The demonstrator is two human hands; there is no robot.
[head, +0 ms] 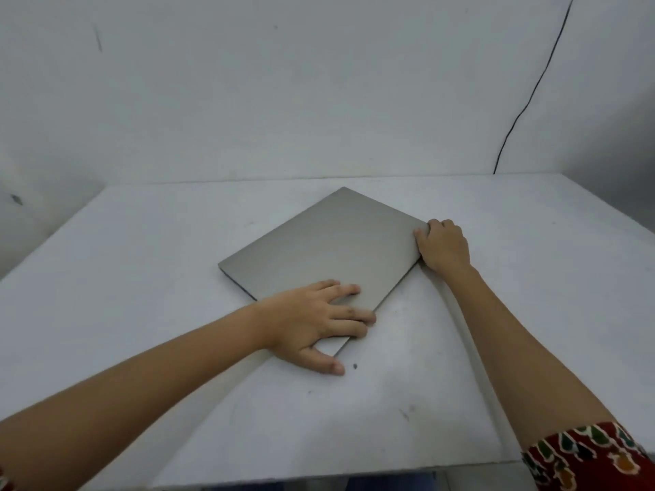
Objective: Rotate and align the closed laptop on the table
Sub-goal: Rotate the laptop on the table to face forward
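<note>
A closed grey laptop (326, 249) lies flat on the white table (141, 278), turned diagonally so one corner points at the far wall. My left hand (315, 324) rests on its near corner, fingers spread over the lid and thumb on the table beside the edge. My right hand (443, 246) grips the laptop's right corner, fingers curled over the edge.
A white wall stands behind the table, with a thin black cable (531, 90) running down it at the right. The table's near edge (354, 473) is close to me. A small dark speck (354, 366) lies by my left thumb.
</note>
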